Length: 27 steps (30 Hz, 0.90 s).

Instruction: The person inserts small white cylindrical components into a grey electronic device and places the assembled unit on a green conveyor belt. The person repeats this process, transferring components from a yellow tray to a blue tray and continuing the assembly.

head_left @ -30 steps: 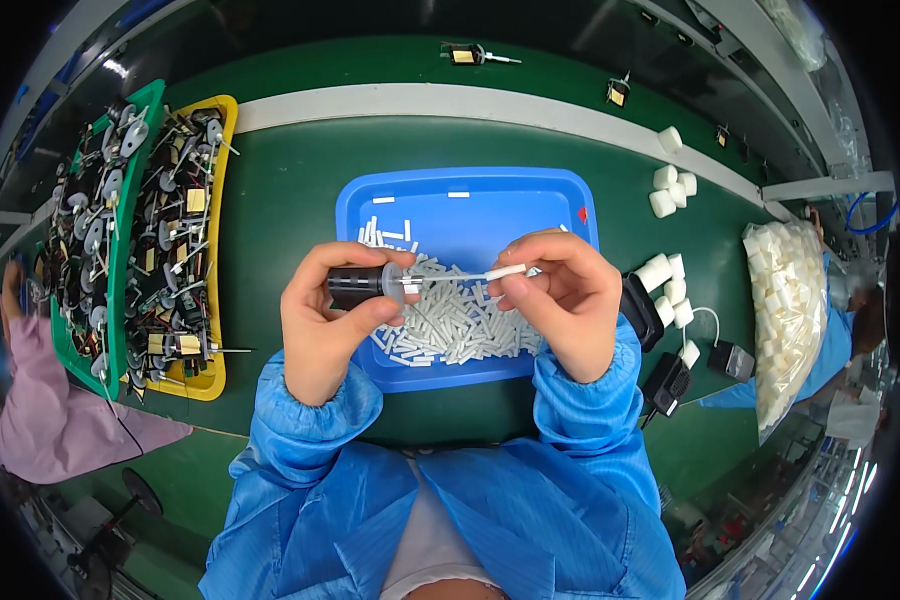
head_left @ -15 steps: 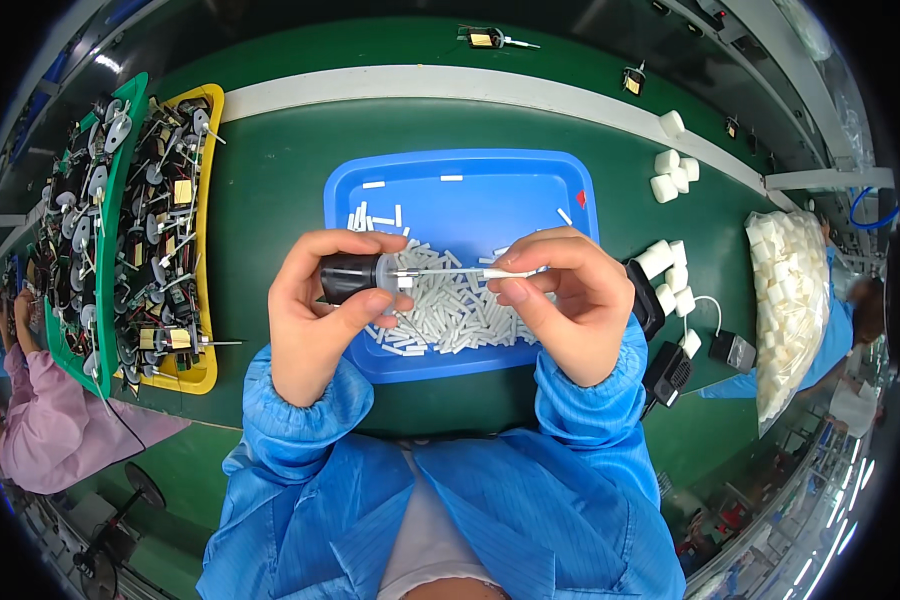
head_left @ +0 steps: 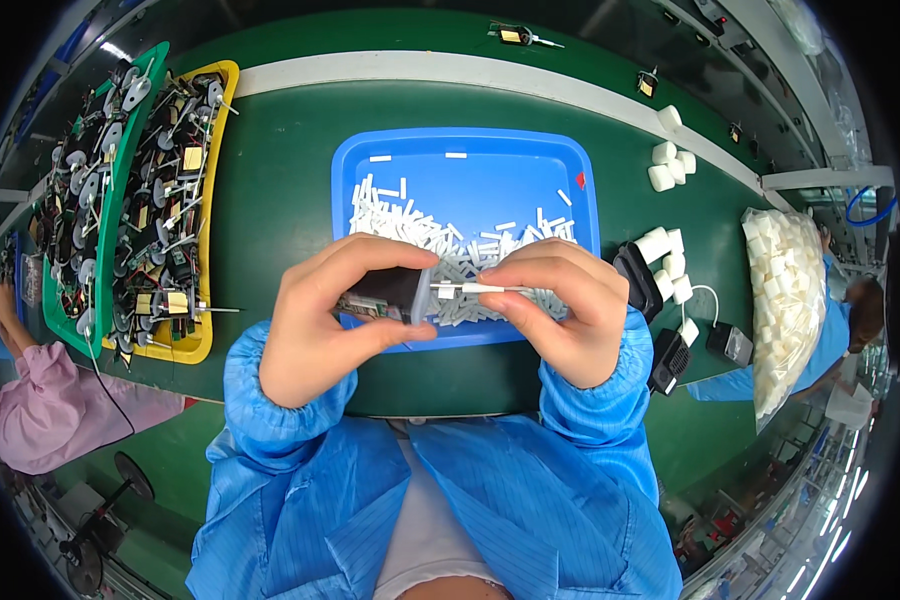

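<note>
My left hand (head_left: 308, 318) is wrapped round a black assembly with a circuit board (head_left: 378, 292) and a translucent disc (head_left: 423, 298) at its right end. From the disc a thin rod with a small white piece (head_left: 446, 290) points right. The fingers of my right hand (head_left: 573, 312) pinch a small white tube (head_left: 484, 288) in line with the rod, its left end close to the white piece. How far the tube covers the rod is hidden by my fingers. Beneath both hands lies a blue tray (head_left: 450, 140) holding many loose white tubes (head_left: 405, 220).
To the left stand a green tray (head_left: 130, 120) and a yellow tray (head_left: 208, 190), both full of similar assemblies. On the right are white cylinders (head_left: 673, 265), a black adapter (head_left: 735, 345) and a bag of white pieces (head_left: 785, 300). Other people sit at both sides.
The white tube in my right hand has moved left along the rod, closer to the disc. My left hand has turned the black assembly, so its circuit board shows.
</note>
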### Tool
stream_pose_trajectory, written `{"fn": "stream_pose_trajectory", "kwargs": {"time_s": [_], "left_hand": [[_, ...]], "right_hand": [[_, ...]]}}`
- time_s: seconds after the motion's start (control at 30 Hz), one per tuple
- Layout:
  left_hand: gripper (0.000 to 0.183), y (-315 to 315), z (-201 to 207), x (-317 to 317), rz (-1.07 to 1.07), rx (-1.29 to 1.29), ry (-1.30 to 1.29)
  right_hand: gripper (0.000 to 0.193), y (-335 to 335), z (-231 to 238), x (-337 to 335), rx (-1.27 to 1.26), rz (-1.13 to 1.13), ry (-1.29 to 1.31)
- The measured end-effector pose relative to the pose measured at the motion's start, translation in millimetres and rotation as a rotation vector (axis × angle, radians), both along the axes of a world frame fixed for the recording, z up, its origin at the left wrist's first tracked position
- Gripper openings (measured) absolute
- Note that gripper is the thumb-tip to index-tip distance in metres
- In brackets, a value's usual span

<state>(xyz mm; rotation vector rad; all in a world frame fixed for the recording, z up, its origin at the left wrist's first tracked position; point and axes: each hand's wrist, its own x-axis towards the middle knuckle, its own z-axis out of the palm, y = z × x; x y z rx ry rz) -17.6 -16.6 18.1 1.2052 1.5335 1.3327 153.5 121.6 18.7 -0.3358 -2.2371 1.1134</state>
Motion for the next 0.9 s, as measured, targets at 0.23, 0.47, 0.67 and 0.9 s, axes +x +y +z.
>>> {"fn": "stream_pose_trajectory", "kwargs": {"time_s": [0.23,0.47,0.67,0.9], "left_hand": [[0.034,-6.7,5.8,9.4,0.001,-0.016,0.063],[0.036,-3.8,6.1,17.9,0.000,0.112,0.270],[0.034,23.4,1.4,4.3,0.052,0.096,0.289],[0.028,168.9,-79.4,-138.0,0.370,-0.146,0.216]], "right_hand": [[0.011,-4.7,1.7,2.8,0.151,0.031,0.001],[0.006,-10.9,-5.9,-0.2,-0.036,0.052,-0.037],[0.022,-2.9,-12.7,-0.8,-0.254,-0.172,0.048],[0.016,7.9,-38.0,2.7,-0.421,-0.302,-0.071]]}}
